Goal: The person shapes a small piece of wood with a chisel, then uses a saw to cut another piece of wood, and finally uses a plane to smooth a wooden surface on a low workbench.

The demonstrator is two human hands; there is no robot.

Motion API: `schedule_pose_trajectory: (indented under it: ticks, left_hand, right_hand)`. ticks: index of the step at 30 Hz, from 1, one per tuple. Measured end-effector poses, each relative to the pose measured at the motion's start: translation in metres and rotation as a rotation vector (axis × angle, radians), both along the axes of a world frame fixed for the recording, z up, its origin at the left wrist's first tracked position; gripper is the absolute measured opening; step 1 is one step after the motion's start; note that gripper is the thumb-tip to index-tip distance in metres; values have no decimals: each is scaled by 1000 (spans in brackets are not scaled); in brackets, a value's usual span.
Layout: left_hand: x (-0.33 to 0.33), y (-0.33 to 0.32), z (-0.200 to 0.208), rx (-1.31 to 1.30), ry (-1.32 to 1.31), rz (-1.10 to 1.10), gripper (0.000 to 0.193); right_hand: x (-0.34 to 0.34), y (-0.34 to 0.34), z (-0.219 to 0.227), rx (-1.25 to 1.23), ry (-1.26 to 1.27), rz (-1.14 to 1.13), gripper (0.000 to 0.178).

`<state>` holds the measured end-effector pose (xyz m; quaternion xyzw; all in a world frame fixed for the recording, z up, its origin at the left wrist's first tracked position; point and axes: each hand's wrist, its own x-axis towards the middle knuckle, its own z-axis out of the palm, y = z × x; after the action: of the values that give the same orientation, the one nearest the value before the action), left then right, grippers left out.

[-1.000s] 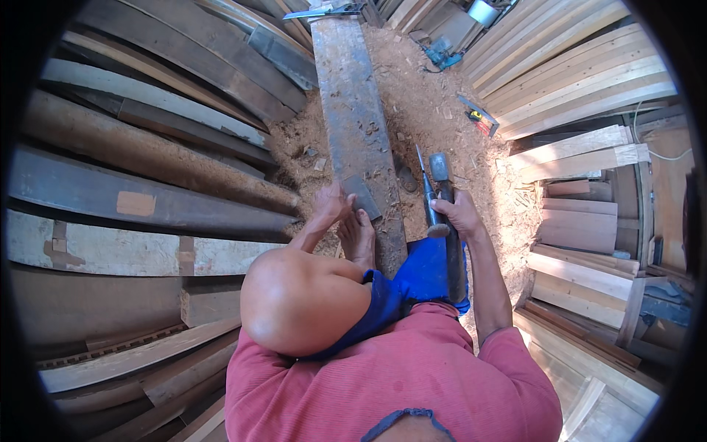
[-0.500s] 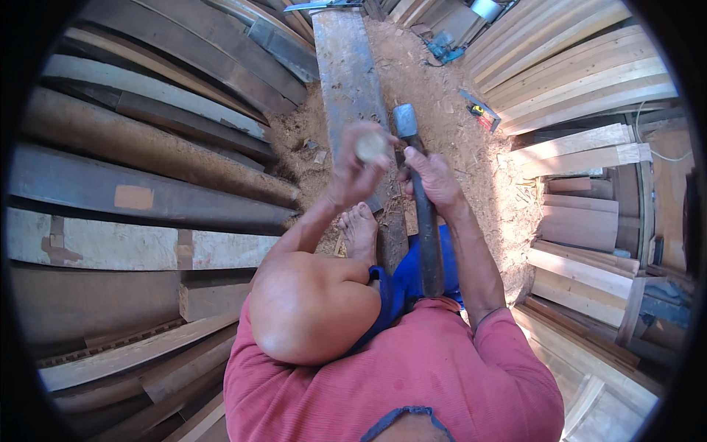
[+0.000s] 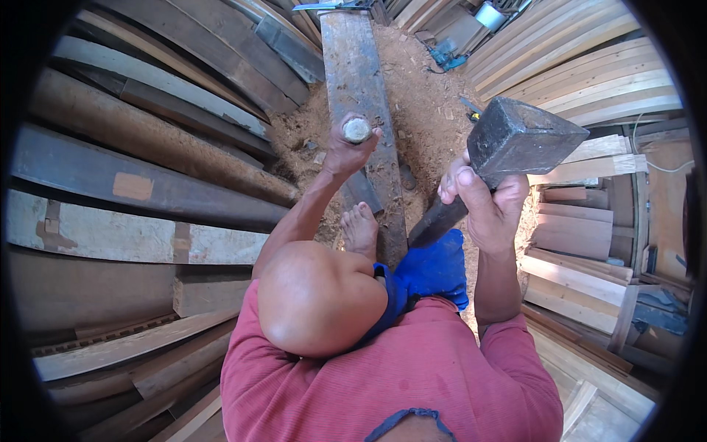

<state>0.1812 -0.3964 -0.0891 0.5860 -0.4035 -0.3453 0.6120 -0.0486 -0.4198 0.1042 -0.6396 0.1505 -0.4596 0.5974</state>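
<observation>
My left hand (image 3: 345, 156) is closed around an upright chisel (image 3: 357, 130). The handle's round, pale, worn end faces up, while the blade is hidden below the fist. Beneath that hand runs a long, worn wooden plank (image 3: 353, 62). Off to the right, my right hand (image 3: 492, 210) grips a dark mallet (image 3: 519, 140) by its handle, close under the big blocky head. The mallet's head is raised toward me, and its handle slants down to the left over my blue shorts. My bare left foot (image 3: 360, 230) rests beside the plank.
Stacked boards (image 3: 140, 177) line the left side. More timber (image 3: 574, 74) stands at the far right, with short offcuts (image 3: 578, 228) below it. Wood shavings (image 3: 420, 88) cover the ground. A teal power tool (image 3: 446, 57) and a blue-edged saw (image 3: 331, 6) lie at the far end.
My right hand has moved right, and the mallet's large head has swung up into view. My left hand, with the chisel, has shifted slightly left, away from the mallet.
</observation>
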Motion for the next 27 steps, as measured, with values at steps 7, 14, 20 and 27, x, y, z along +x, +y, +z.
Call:
schedule_pose_trajectory:
  ticks: [7, 14, 20, 27]
  left_hand:
    - [-4, 6, -18, -94, -33, 155, 24]
    - [6, 19, 4, 23, -195, -168, 23]
    - [3, 21, -8, 130, -245, -18, 23]
    - [1, 22, -3, 34, -157, -11, 22]
  right_hand:
    - [-2, 6, 2, 28, 31, -32, 9]
    - [-2, 5, -1, 53, 45, -54, 9]
    - [-3, 4, -4, 70, 55, -64, 9]
    - [0, 2, -2, 78, 51, -69, 9]
